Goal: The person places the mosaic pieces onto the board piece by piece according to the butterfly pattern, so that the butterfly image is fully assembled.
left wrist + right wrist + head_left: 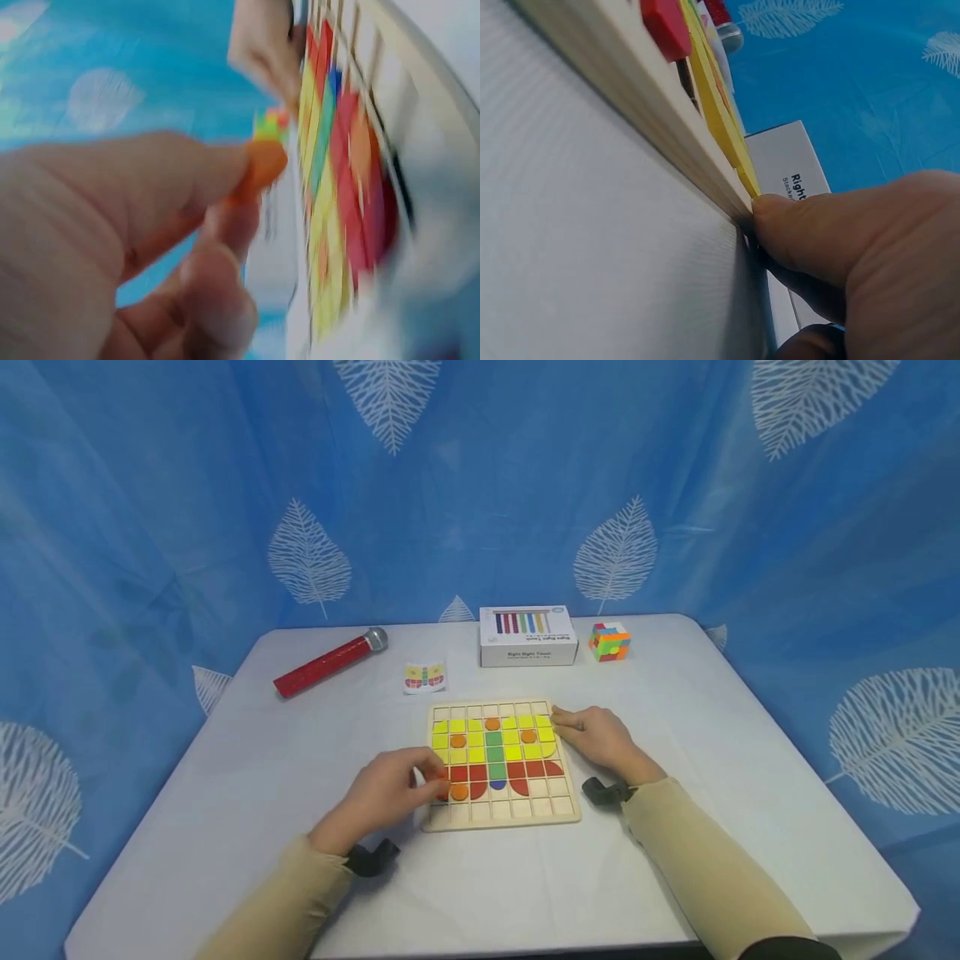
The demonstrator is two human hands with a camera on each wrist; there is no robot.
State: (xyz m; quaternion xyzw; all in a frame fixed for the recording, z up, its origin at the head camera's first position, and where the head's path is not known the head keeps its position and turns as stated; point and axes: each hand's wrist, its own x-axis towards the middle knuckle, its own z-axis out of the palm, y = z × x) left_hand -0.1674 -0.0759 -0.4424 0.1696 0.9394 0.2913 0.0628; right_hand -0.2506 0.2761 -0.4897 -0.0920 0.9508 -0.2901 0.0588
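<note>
A square wooden grid board lies on the table, bearing yellow, red, green, blue and orange pieces in a butterfly-like pattern. Over its left side is my left hand, which pinches an orange round piece between thumb and fingertips. Another orange disc sits on the board near those fingers, beside red pieces. At the board's upper right corner my right hand grips the edge. In the right wrist view its thumb presses the board's rim; the other fingers are partly hidden.
Behind the board lies a small picture card with a butterfly pattern. A red microphone is at the back left. Farther back stand a white box and a colourful puzzle cube. Blue curtains surround the white table.
</note>
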